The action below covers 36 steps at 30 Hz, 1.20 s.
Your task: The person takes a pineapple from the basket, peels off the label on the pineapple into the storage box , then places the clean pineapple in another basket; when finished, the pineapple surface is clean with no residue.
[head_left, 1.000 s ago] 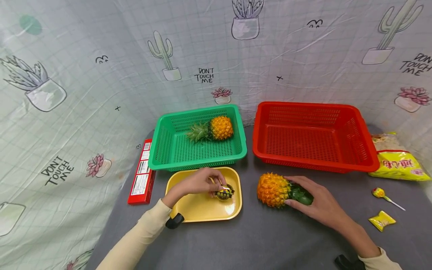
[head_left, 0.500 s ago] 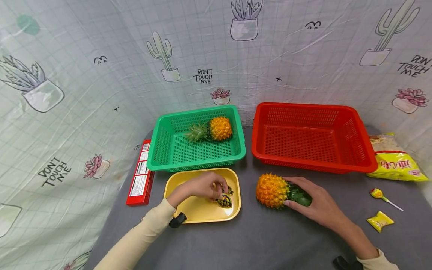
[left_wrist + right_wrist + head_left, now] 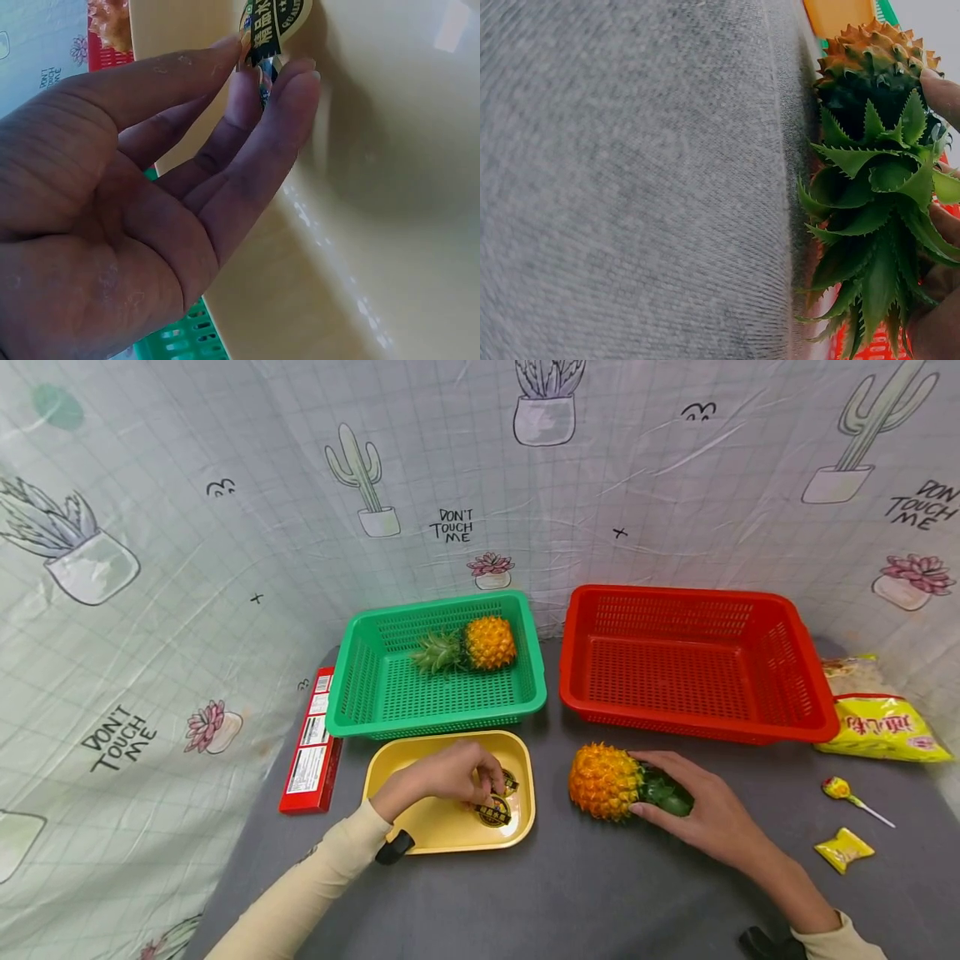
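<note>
Over the yellow tray [image 3: 450,842], my left hand [image 3: 457,772] pinches a round black-and-gold sticker [image 3: 492,811] between thumb and fingers. A second similar label [image 3: 510,782] shows just behind the fingertips; whether it is held too, I cannot tell. In the left wrist view the sticker [image 3: 286,21] stands at the thumb tip, and a shiny edge shows between the fingers. My right hand [image 3: 705,802] grips a small orange pineapple [image 3: 603,782] around its green leafy end, on the grey table. In the right wrist view its spiky crown [image 3: 877,225] fills the right side.
A green basket [image 3: 438,727] behind the tray holds another pineapple [image 3: 490,643]. Beside it stands a red basket [image 3: 697,727]. A red box [image 3: 309,743] lies at left. To the right are a yellow snack bag [image 3: 885,727], a lollipop [image 3: 836,787] and a yellow wrapped candy [image 3: 844,850].
My left hand has shifted slightly left and the sticker has moved down and left, bringing the second label into sight. The right hand and its pineapple have stayed put.
</note>
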### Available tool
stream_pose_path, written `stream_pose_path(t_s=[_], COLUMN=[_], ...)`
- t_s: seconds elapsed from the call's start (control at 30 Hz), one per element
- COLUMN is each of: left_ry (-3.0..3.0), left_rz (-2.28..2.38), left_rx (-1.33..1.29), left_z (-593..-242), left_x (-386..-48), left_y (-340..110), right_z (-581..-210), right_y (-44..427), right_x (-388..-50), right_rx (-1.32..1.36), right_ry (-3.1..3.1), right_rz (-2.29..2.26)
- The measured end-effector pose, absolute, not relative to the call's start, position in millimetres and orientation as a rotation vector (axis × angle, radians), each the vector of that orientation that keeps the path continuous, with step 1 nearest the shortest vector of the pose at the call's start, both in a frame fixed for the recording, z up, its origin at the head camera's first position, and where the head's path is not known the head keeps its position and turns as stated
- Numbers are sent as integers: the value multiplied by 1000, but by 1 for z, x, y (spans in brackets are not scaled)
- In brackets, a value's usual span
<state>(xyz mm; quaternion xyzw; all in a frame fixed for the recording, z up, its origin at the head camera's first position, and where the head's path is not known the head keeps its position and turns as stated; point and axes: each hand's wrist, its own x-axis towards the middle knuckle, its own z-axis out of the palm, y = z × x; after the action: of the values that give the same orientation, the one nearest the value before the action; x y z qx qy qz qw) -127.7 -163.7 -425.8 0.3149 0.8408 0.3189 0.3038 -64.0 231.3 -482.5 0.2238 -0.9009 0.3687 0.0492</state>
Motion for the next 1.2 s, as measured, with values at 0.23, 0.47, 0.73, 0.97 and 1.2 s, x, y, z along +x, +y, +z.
stream_pose_path(t_s=[0.23,0.47,0.73,0.97,1.2], left_ry=[2243,2285,2294,2341,2405], left_rz=[786,740,698,769,836], left_rx=[873,908,944,1060,1154], left_z=[-426,-424,-413,-389,-386], left_x=[-127,-124,-123,-125,-125], left_y=[-166,-168,-165,-147,-120], right_z=[-482,-482,-482,-481,-483], right_y=[231,231,232,231,232], right_x=[-64,-64,-65,-64,-64], right_rx=[680,683,678,680,669], right_ry=[-2747,-2738,-2737,-2739,-2742], right_rz=[1105,1110,1109,1096,1107])
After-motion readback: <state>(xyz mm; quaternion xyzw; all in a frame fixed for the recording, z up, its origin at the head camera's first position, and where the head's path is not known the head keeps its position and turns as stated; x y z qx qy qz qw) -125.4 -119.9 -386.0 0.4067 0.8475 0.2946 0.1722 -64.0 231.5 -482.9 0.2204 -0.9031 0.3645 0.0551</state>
